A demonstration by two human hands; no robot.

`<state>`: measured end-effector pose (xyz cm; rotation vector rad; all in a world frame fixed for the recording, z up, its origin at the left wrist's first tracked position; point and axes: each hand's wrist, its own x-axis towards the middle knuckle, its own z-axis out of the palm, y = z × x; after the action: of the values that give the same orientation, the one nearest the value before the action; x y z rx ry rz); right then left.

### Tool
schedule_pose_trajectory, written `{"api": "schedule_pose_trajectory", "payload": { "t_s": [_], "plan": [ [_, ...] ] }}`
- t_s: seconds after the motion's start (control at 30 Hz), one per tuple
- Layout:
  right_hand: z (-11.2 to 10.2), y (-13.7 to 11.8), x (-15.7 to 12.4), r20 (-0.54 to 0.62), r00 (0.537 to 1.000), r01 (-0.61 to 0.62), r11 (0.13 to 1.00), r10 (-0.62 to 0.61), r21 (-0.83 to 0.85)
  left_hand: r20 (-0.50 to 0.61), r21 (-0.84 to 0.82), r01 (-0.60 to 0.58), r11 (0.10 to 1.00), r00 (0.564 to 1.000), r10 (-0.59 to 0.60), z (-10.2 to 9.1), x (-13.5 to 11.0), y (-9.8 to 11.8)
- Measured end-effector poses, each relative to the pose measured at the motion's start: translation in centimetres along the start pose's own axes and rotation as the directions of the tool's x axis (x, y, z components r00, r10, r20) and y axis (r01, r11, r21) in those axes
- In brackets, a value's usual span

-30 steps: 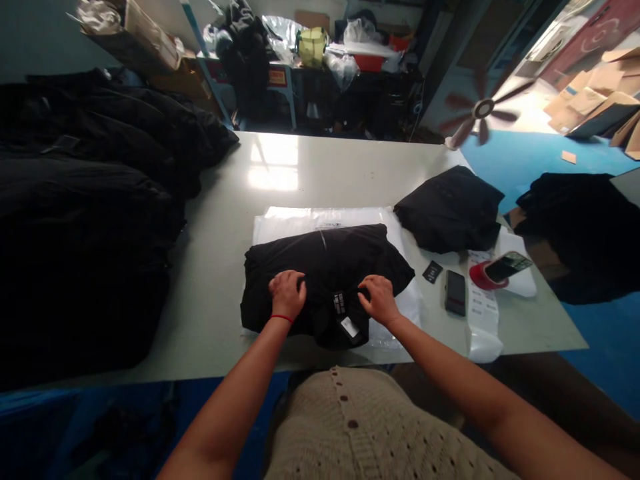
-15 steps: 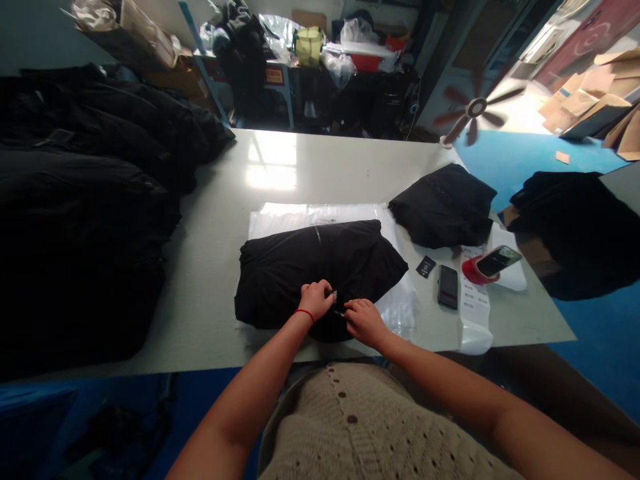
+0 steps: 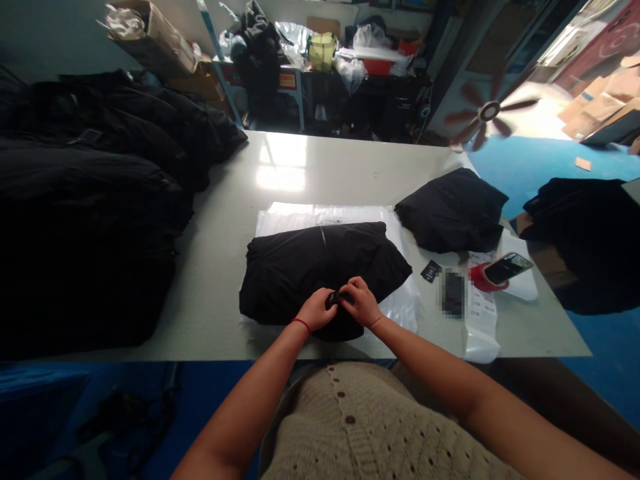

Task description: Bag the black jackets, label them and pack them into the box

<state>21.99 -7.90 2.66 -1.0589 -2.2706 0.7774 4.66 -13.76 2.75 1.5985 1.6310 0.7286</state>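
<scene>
A folded black garment (image 3: 320, 270) lies on a clear plastic bag (image 3: 325, 217) in the middle of the white table. My left hand (image 3: 316, 310), with a red thread around its wrist, and my right hand (image 3: 361, 301) meet at the garment's near edge. Between their fingers they pinch a small black tag (image 3: 339, 298). I cannot tell whether it is attached to the garment. A second folded black garment (image 3: 453, 210) lies to the right of the bag.
On the table's right side are a small black card (image 3: 431, 271), a blurred phone (image 3: 453, 293), a phone on a red holder (image 3: 505, 269) and a white paper strip (image 3: 480, 320). Black garments (image 3: 85, 200) are stacked at the left. Another black pile (image 3: 580, 240) sits beyond the right edge.
My hands have come together from their spread positions on the garment and now pinch the small tag. The white label seen earlier on the garment's front is no longer visible.
</scene>
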Motion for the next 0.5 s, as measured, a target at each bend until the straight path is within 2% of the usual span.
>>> {"api": "schedule_pose_trajectory", "payload": {
  "t_s": [0.03, 0.1, 0.13, 0.2, 0.27, 0.33, 0.4, 0.5],
  "plan": [
    [0.5, 0.3, -0.1, -0.061, 0.993, -0.104, 0.995, 0.105, 0.009, -0.006, 0.042, 0.004, 0.999, 1.000, -0.003, 0.1, 0.1, -0.1],
    [1.6, 0.8, -0.6, -0.177, 0.929, -0.321, 0.946, 0.326, 0.055, -0.054, 0.115, 0.050, 0.992, 0.998, -0.044, 0.5, 0.2, -0.2],
    [2.1, 1.0, -0.9, -0.199, 0.884, -0.412, 0.906, 0.423, 0.093, -0.090, 0.142, 0.081, 0.987, 0.994, -0.068, 0.8, 0.3, -0.1],
    [3.0, 1.2, -1.7, -0.137, 0.821, -0.527, 0.828, 0.554, 0.191, -0.141, 0.164, 0.108, 0.981, 0.986, -0.085, 1.4, 0.2, 0.1],
    [3.7, 1.0, -2.2, -0.008, 0.800, -0.570, 0.763, 0.600, 0.304, -0.131, 0.128, 0.072, 0.989, 0.990, -0.055, 2.1, 0.0, 0.4],
    [4.3, 0.7, -2.5, 0.058, 0.795, -0.573, 0.716, 0.604, 0.399, -0.082, 0.062, 0.010, 0.998, 0.997, -0.005, 2.4, -0.4, 0.5],
    [4.7, 0.6, -2.5, 0.060, 0.793, -0.561, 0.689, 0.606, 0.459, -0.046, 0.044, -0.043, 0.998, 0.998, 0.045, 2.2, -0.9, 0.5],
    [4.8, 0.7, -2.3, 0.046, 0.791, -0.552, 0.679, 0.610, 0.484, -0.064, 0.215, -0.076, 0.974, 0.994, 0.091, 1.2, -1.7, 0.2]
  ]
}}
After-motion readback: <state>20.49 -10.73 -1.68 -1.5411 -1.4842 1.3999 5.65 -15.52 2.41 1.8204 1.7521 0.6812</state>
